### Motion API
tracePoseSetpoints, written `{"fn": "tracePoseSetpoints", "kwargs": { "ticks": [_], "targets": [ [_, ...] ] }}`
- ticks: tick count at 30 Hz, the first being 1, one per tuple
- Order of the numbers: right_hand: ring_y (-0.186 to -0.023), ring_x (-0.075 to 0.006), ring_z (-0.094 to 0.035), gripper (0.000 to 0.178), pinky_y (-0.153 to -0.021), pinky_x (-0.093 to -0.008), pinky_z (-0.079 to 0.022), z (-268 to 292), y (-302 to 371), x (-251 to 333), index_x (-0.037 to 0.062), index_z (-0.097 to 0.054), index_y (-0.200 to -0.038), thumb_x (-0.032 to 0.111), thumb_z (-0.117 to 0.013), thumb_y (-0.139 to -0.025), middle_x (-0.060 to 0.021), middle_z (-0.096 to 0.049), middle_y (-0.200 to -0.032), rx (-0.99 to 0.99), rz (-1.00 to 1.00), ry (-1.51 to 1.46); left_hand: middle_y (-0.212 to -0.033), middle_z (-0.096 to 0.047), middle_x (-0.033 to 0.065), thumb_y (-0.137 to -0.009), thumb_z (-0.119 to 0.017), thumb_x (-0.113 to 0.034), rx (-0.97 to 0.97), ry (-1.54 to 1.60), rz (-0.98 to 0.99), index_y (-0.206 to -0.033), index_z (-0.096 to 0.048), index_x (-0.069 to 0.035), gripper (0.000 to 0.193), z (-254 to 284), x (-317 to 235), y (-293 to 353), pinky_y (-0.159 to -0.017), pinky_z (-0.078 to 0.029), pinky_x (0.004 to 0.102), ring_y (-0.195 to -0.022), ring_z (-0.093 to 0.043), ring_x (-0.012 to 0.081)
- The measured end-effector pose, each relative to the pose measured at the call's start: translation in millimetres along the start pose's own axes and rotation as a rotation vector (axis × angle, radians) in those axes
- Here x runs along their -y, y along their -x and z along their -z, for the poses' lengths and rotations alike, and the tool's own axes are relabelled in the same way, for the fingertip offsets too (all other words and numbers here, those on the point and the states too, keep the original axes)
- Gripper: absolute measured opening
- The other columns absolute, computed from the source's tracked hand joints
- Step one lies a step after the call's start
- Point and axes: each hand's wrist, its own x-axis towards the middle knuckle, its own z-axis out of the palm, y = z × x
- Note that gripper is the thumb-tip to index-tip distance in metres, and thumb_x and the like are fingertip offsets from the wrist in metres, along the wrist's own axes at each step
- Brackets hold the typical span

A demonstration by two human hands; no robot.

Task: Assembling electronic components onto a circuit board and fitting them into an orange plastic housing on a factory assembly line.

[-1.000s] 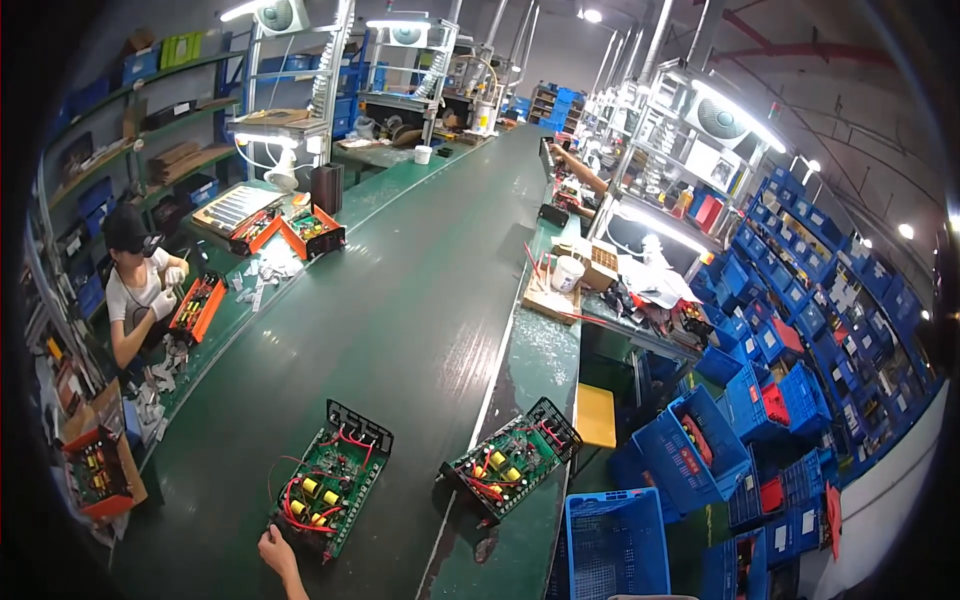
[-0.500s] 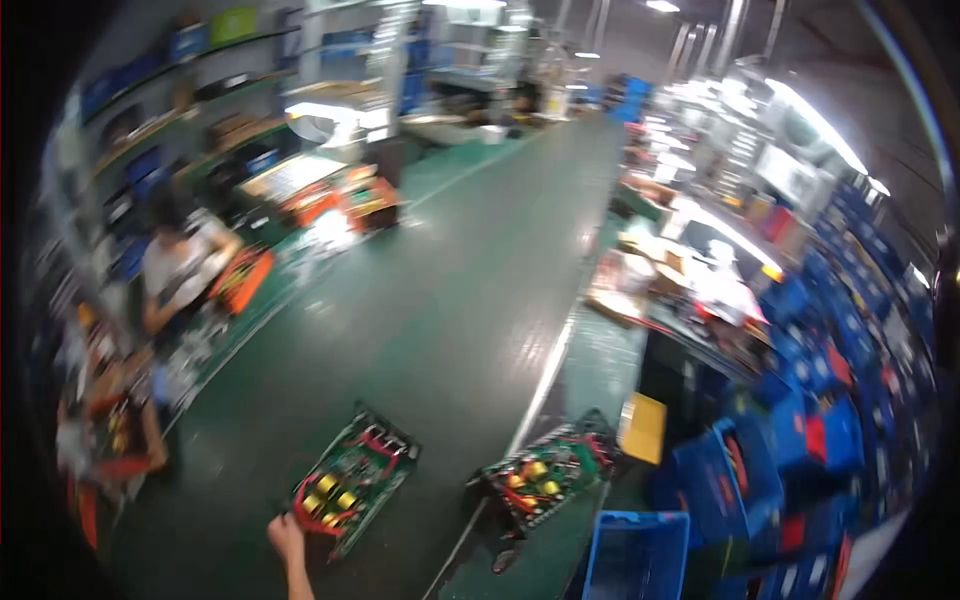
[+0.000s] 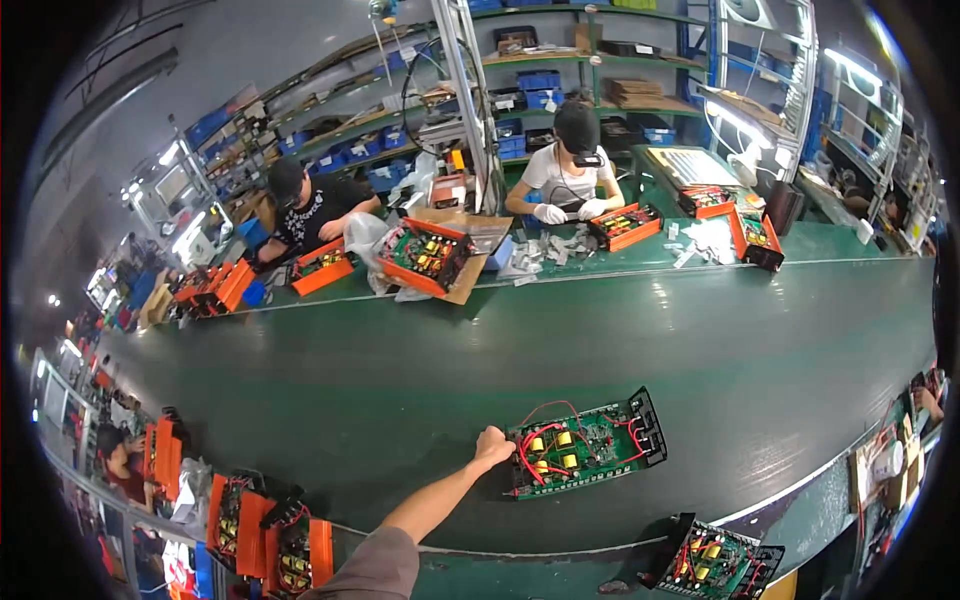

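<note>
My left hand (image 3: 494, 447) reaches in from the lower edge with its fingers closed on the left end of a green circuit board (image 3: 600, 452). Several yellow coils, red wires and a black end panel sit on this board, which rests on the dark green conveyor belt (image 3: 380, 370). A thin red wire loops up over its far edge. A second circuit board (image 3: 715, 560), also with yellow coils and a black end panel, lies nearer me at the lower right. My right hand is out of view.
Across the belt, two people work at a bench with orange-cased units (image 3: 425, 258) and a pile of small silvery parts (image 3: 550, 250). More orange cases (image 3: 240, 525) stand at the lower left. Shelves (image 3: 640, 100) with blue bins line the back.
My view has swung from along the belt to across it, so the scene has shifted. My left hand, beside the board's end before, still holds it. The blue bins have left view.
</note>
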Motion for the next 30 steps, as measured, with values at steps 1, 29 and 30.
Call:
{"fn": "tracePoseSetpoints", "kwargs": {
  "ticks": [1, 29, 30],
  "targets": [
    [-0.062, -0.0145, -0.058, 0.011, -0.055, -0.0299, -0.048, -3.6, -4.1, -12.2, -0.0006, -0.06, -0.09, 0.004, -0.051, -0.087, -0.008, -0.061, -0.069, 0.029, -0.024, 0.011, -0.082, -0.065, 0.0278, -0.064, -0.068, -0.017, -0.007, 0.007, 0.014, -0.071, -0.064, 0.006, 0.025, 0.8, 2.7, 14.6, -0.079, -0.051, 0.0462, -0.086, -0.065, 0.0406],
    [-0.046, -0.0192, -0.055, 0.009, -0.037, -0.0312, -0.043, -137.8, -70.4, 97.9, -0.0001, -0.055, -0.086, 0.007, -0.059, -0.081, -0.0126, -0.061, -0.072, -0.296, -0.579, -0.657, -0.059, -0.062, 0.0209, -0.067, -0.066, -0.024, -0.253, 0.261, 0.29, -0.057, -0.062, 0.005, 0.031, -43.2, 55.0, 201.4, -0.061, -0.049, 0.0441, -0.059, -0.065, 0.0337],
    [-0.055, -0.0223, -0.061, 0.01, -0.045, -0.035, -0.05, -136.9, -69.2, 89.9, -0.0016, -0.056, -0.088, 0.006, -0.058, -0.081, -0.0131, -0.063, -0.076, -0.296, -0.594, -0.611, -0.059, -0.062, 0.0208, -0.067, -0.065, -0.025, -0.281, 0.239, 0.266, -0.057, -0.062, 0.005, 0.032, -48.8, 67.9, 207.1, -0.061, -0.049, 0.0443, -0.059, -0.065, 0.0339]
  ]
}}
